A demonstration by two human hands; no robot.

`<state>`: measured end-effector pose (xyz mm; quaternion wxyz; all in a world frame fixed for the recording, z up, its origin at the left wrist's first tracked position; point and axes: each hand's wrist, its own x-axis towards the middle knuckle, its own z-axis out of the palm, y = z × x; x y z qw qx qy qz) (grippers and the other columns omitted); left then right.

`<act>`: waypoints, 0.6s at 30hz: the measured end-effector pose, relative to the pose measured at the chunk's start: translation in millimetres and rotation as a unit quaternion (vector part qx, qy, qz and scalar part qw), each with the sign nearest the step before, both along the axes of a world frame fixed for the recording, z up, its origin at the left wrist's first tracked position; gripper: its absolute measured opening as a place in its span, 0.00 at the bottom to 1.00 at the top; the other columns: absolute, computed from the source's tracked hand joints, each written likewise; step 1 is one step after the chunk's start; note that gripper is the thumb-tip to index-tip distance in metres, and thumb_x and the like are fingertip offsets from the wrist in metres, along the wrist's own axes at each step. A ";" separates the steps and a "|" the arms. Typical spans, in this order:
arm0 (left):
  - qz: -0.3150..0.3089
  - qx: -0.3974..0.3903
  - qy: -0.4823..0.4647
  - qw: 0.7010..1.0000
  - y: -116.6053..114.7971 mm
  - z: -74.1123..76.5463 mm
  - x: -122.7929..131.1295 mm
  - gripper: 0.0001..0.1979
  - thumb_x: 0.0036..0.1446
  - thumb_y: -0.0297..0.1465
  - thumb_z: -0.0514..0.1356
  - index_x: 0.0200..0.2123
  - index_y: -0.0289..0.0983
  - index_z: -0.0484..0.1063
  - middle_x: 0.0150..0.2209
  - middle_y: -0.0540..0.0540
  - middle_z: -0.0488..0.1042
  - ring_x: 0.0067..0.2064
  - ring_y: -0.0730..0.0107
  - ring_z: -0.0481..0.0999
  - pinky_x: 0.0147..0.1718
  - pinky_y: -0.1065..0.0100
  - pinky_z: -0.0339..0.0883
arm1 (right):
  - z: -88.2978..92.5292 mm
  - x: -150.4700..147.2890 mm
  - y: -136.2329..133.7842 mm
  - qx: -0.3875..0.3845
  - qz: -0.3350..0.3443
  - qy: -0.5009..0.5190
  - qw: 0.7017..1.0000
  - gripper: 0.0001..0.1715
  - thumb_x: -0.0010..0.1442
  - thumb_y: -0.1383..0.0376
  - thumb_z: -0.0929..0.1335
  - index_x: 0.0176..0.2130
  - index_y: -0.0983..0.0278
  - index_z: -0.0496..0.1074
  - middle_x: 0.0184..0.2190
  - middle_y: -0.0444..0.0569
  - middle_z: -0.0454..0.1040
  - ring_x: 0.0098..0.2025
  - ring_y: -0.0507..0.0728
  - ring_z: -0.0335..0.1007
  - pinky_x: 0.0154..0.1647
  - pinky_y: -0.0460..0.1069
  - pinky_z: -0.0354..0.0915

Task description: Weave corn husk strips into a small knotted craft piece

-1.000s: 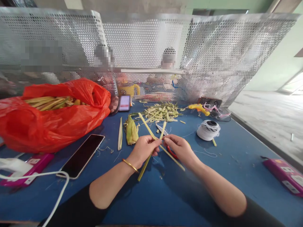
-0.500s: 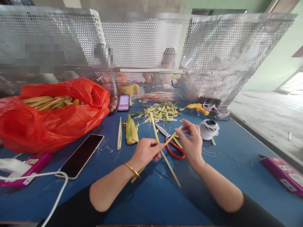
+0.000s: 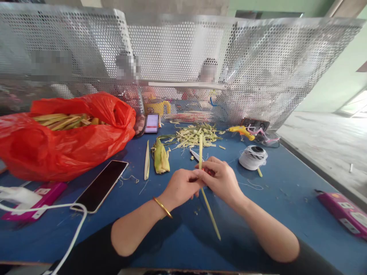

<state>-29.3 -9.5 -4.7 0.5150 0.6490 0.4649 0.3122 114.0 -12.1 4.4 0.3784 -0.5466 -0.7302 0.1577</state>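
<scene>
Over the middle of the blue table, my left hand (image 3: 183,185) and my right hand (image 3: 219,175) meet with fingertips pinched together. Both are closed on a long pale-green leaf strip (image 3: 211,215), which runs away from me and sticks out above and below the fingers. A second strip, if still held, is hidden by the hands. Behind them lie scissors (image 3: 194,154); one blade tip shows and the rest is mostly covered. Farther back is a heap of leaf shavings (image 3: 196,137). Left of the hands lie a folded yellow-green leaf bundle (image 3: 161,156) and a narrow leaf piece (image 3: 147,161).
A red plastic bag (image 3: 94,147) of leaf strips, a phone (image 3: 100,187) and a power strip (image 3: 51,194) with a white cable are at left. At right are white thread (image 3: 252,158), a yellow glue gun (image 3: 242,131) and another power strip (image 3: 344,210). A perforated metal screen (image 3: 177,46) stands behind.
My right hand has moved left and down to meet my left hand at the strips. The long strip has turned more upright, and the hands now cover the scissors' handles.
</scene>
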 end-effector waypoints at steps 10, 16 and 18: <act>0.080 -0.074 -0.014 0.994 8.2 -0.7 -1.9 0.12 0.47 0.28 0.56 0.15 0.36 0.72 0.10 0.53 0.63 0.13 0.78 0.60 0.14 0.74 0.53 | 8.1 -4.0 -8.3 0.029 -0.049 0.202 0.978 0.11 0.56 0.58 0.67 0.27 0.64 0.70 0.20 0.42 0.68 0.21 0.49 0.60 0.22 0.45 0.57; 0.180 -0.200 -0.218 0.938 14.7 -0.5 -1.6 0.08 0.47 0.30 0.59 0.20 0.34 0.74 0.15 0.51 0.69 0.15 0.79 0.64 0.16 0.76 0.57 | 0.0 -4.9 -22.3 0.252 0.063 -0.095 0.961 0.08 0.60 0.70 0.64 0.33 0.62 0.73 0.28 0.46 0.77 0.30 0.52 0.71 0.35 0.47 0.61; 0.154 -0.229 -0.264 0.924 13.7 -0.8 -1.5 0.06 0.46 0.31 0.62 0.23 0.33 0.76 0.18 0.50 0.71 0.18 0.79 0.68 0.19 0.76 0.62 | -3.7 -5.6 -22.5 0.311 0.069 -0.181 0.931 0.09 0.61 0.72 0.64 0.34 0.63 0.73 0.29 0.47 0.78 0.30 0.52 0.72 0.36 0.48 0.60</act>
